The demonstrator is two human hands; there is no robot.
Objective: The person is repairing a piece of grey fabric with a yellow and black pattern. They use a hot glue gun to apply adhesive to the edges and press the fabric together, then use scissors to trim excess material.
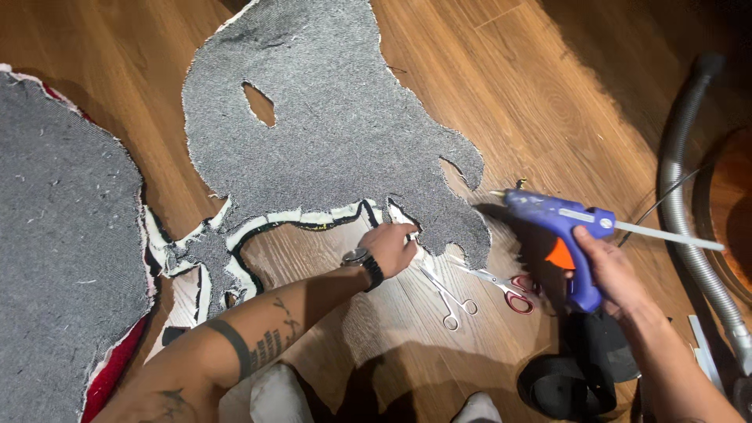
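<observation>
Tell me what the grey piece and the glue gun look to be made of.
Grey piece: seemingly coarse woven backing fabric, matte, speckled weave with frayed white edges. Glue gun in the right hand: apparently moulded plastic, smooth blue body with slight sheen, orange trigger.

blue glue gun [560, 223], grey rug backing [337, 125]
</observation>
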